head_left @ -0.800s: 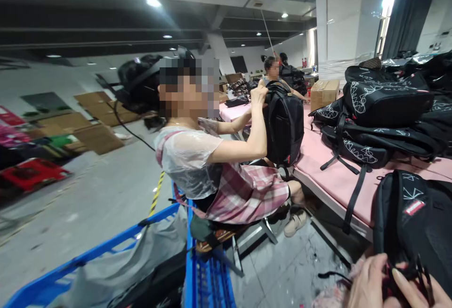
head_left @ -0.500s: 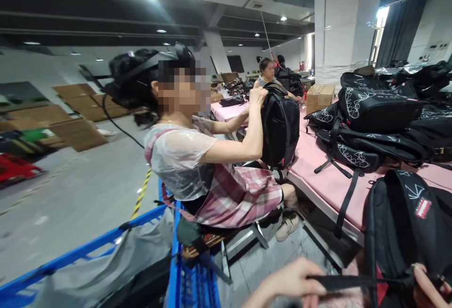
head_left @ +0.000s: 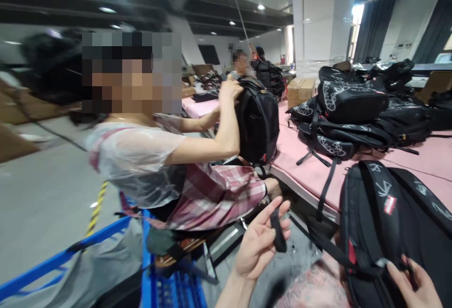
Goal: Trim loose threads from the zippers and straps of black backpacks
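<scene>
Raised higher than before, the left hand (head_left: 261,242) holds a black strap (head_left: 328,247) among half-spread fingers; the right hand (head_left: 416,282) pinches an unclear dark item (head_left: 411,272) against the backpack (head_left: 399,218), beside the pink table (head_left: 303,178). A co-worker (head_left: 141,171) sits near a blue crate (head_left: 145,256).

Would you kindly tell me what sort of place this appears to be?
Probably a bag workshop or packing room: black backpacks are piled on a pink table, a seated co-worker holds another backpack, and a cardboard box stands near the pile.

Black backpack (head_left: 413,230), white line drawings, red label (head_left: 390,205), strap (head_left: 326,246) outstretched
</scene>
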The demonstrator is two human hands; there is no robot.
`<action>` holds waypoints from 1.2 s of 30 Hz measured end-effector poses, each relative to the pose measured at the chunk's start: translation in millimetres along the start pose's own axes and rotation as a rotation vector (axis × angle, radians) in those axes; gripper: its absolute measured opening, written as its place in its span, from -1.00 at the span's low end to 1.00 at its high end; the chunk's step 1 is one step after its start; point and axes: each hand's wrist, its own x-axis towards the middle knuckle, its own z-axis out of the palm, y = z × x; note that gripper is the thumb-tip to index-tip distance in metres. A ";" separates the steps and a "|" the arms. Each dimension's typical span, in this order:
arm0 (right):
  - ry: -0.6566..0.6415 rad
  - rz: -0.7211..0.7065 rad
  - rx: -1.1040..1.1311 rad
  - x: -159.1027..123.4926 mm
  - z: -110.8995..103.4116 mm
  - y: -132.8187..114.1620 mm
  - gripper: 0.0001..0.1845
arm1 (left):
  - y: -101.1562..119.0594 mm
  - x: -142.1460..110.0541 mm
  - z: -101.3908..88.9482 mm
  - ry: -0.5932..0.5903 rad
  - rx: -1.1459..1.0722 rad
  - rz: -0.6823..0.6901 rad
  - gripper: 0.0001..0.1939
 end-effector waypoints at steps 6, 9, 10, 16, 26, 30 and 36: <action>0.082 -0.423 -0.109 -59.4 3.3 -23.6 -0.65 | -50.3 5.3 40.7 -0.153 0.186 -0.323 -0.44; -0.056 -0.659 -0.137 -73.5 14.1 -46.3 -0.79 | -69.5 4.4 44.7 -0.199 0.156 -0.406 -0.43; -0.093 -0.727 -0.144 -75.2 16.5 -52.9 -0.80 | -73.2 4.3 45.6 -0.205 0.154 -0.430 -0.43; -0.178 -0.846 -0.251 -70.3 19.4 -74.5 -0.78 | -74.2 3.6 49.8 -0.200 0.239 -0.536 -0.37; -0.190 -0.817 -0.228 -67.3 19.1 -68.9 -0.83 | -76.8 4.6 48.1 -0.167 0.292 -0.579 -0.31; -0.249 -0.828 -0.273 -69.4 19.7 -76.0 -0.83 | -79.4 4.0 48.3 -0.216 0.297 -0.580 -0.32; -0.160 -0.699 -0.144 -67.8 15.7 -69.6 -0.84 | -69.3 4.7 43.6 -0.293 0.266 -0.504 -0.32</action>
